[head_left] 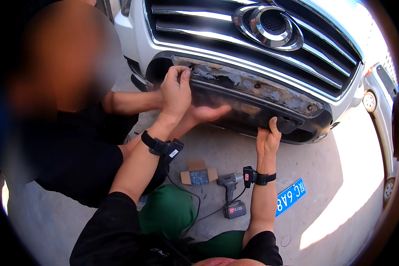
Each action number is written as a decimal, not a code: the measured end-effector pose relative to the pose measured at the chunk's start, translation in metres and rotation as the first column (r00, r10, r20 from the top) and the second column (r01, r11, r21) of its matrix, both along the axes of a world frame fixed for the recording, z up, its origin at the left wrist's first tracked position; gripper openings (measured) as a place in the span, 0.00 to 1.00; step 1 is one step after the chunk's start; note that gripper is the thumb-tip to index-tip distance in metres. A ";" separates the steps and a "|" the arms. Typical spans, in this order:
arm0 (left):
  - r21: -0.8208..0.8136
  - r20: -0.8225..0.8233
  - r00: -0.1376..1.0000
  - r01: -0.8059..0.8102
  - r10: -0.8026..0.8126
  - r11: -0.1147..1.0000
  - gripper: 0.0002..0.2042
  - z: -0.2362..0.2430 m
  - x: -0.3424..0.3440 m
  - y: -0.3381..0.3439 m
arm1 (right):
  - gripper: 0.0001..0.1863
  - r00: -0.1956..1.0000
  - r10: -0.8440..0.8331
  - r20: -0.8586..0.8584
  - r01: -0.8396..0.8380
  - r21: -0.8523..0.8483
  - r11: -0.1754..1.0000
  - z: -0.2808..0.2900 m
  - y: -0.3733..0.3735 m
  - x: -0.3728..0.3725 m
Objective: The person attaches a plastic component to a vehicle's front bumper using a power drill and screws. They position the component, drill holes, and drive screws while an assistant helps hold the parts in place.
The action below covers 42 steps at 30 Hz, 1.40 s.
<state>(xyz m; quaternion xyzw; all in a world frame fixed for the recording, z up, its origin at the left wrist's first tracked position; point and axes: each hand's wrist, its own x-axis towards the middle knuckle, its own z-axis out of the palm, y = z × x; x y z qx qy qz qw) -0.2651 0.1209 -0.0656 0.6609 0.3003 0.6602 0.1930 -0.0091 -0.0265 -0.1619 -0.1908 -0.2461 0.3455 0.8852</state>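
Observation:
In front of me is a white car's front end, with a black lower bumper panel [239, 104] below the grille. A worn, peeling strip [270, 93] with screw holes runs along the panel's top. My left hand [177, 86] is at the strip's left end, thumb pressed to curled fingers; anything between them is too small to make out. Lower down on the right, my right hand [269, 135] grips the panel's bottom edge, thumb in front and fingers partly hidden underneath. A co-worker's hand [206, 114] lies open against the panel between mine.
A co-worker [75, 146] crouches close on my left. On the concrete floor stand an open cardboard box [197, 166] of small screws, a cordless impact wrench [231, 190] and a blue licence plate [291, 196]. Cables trail from my wrist devices. A silver car [383, 111] is parked at right.

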 end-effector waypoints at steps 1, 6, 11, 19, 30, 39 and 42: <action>0.006 -0.015 1.000 -0.017 0.018 1.000 0.07 0.001 0.000 -0.001 | 0.22 1.000 -0.001 0.001 0.001 0.005 1.000 0.000 0.000 0.000; -0.002 0.001 0.999 -0.032 0.032 0.999 0.06 -0.002 -0.001 0.003 | 0.28 1.000 -0.005 -0.012 0.005 0.018 1.000 0.002 0.003 -0.004; 0.009 0.016 0.999 -0.036 0.036 0.999 0.06 -0.002 0.004 0.004 | 0.28 1.000 -0.022 -0.022 0.023 0.011 1.000 0.003 0.000 -0.003; 0.049 -0.075 0.991 -0.109 0.113 0.993 0.08 -0.009 -0.009 0.010 | 0.27 0.998 -0.037 -0.047 0.039 0.036 0.999 0.006 0.009 -0.012; 0.054 -0.042 0.996 -0.082 0.084 0.995 0.09 -0.016 0.008 0.014 | 0.21 0.994 -0.093 -0.060 0.093 0.008 0.996 0.012 -0.003 -0.005; 0.054 -0.113 0.987 -0.106 0.112 0.993 0.07 0.007 0.006 -0.007 | 0.25 0.997 -0.062 0.049 0.062 0.012 0.998 0.007 -0.004 0.001; 0.086 -0.263 0.945 -0.178 0.195 0.980 0.06 0.017 -0.004 -0.014 | 0.26 0.996 -0.082 0.024 0.082 -0.024 0.996 0.000 0.001 0.001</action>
